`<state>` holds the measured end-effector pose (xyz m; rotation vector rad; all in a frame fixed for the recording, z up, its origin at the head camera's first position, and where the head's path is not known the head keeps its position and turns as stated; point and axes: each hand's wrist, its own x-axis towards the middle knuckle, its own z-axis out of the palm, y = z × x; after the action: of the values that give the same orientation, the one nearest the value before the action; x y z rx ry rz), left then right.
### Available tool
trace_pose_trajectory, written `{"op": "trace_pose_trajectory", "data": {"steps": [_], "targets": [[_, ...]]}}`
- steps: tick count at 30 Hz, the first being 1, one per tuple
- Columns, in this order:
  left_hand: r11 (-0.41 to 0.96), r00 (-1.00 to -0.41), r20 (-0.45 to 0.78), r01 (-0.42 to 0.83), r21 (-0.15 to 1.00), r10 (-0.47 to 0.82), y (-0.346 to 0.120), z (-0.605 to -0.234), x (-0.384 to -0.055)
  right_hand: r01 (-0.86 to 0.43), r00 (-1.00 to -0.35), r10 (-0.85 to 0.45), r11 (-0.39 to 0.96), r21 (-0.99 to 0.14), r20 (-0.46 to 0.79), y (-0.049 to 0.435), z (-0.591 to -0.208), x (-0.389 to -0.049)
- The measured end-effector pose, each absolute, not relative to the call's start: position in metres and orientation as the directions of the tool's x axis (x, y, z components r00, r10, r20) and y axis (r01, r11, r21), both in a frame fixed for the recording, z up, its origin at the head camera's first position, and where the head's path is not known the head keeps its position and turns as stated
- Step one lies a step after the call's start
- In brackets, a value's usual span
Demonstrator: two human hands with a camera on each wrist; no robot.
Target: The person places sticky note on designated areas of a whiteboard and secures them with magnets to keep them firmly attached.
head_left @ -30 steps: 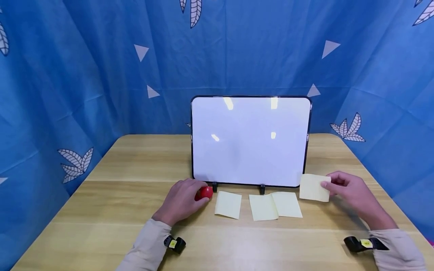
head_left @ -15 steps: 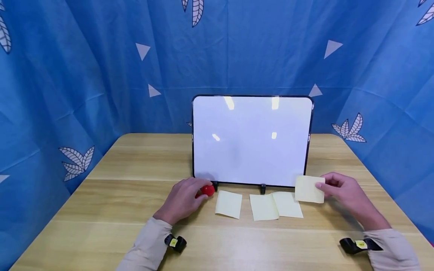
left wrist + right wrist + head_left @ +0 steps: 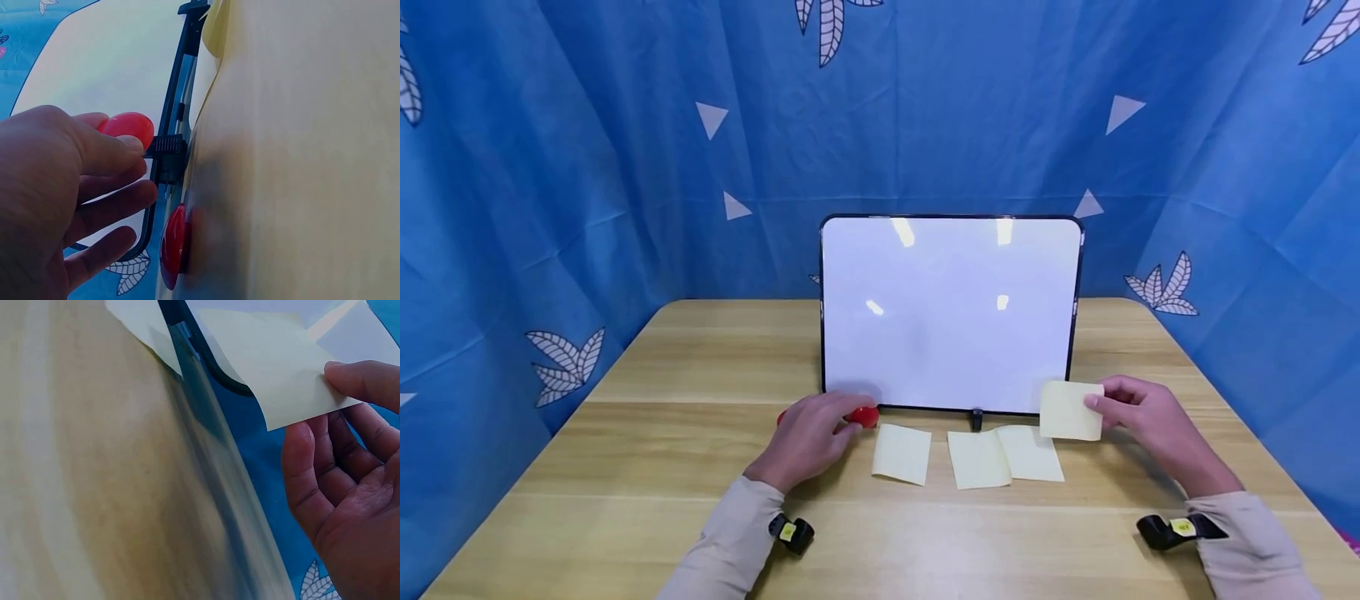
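One counter bears a standing whiteboard; before its lower right corner the right hand pinches one lifted sticky note; three notes lie untaken; the left hand pinches a red domed piece, a second red piece lying nearby.

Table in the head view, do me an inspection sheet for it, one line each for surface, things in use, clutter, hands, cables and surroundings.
Surface: wood-grain table.
Things in use: whiteboard standing on black feet; a lone pale sheet and a pair of pale sheets on the table; a second red piece on the table.
Clutter: nothing seen.
Left hand: pinches a held red piece near the whiteboard's lower edge.
Right hand: pinches a held pale sheet before the whiteboard's lower right corner; contact unclear.
Cables: nothing seen.
Surroundings: blue curtain with white leaves and triangles.
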<state>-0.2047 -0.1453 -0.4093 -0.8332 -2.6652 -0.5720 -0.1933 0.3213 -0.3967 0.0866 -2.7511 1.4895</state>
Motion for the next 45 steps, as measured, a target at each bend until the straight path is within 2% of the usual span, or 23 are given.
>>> {"op": "trace_pose_trajectory", "data": {"steps": [11,18,28,45], "targets": [[0.751,-0.809,0.357,0.576,0.323,0.467,-0.147,-0.41,-0.202,-0.097,-0.995,-0.083,0.52,-0.848,0.063,0.318,-0.39,-0.203],[0.748,-0.809,0.354,0.578,0.326,0.47,-0.147,-0.411,-0.2,-0.135,-0.989,-0.109,0.458,-0.879,0.095,0.318,-0.386,-0.206],[0.761,-0.826,0.339,0.554,0.337,0.451,-0.146,-0.41,-0.202,-0.154,-0.987,-0.112,0.497,-0.854,0.113,0.315,-0.373,-0.215],[0.747,-0.849,0.284,0.528,0.404,0.446,-0.14,-0.405,-0.203,-0.198,-0.98,-0.116,0.454,-0.869,0.162,0.306,-0.362,-0.23]]}}
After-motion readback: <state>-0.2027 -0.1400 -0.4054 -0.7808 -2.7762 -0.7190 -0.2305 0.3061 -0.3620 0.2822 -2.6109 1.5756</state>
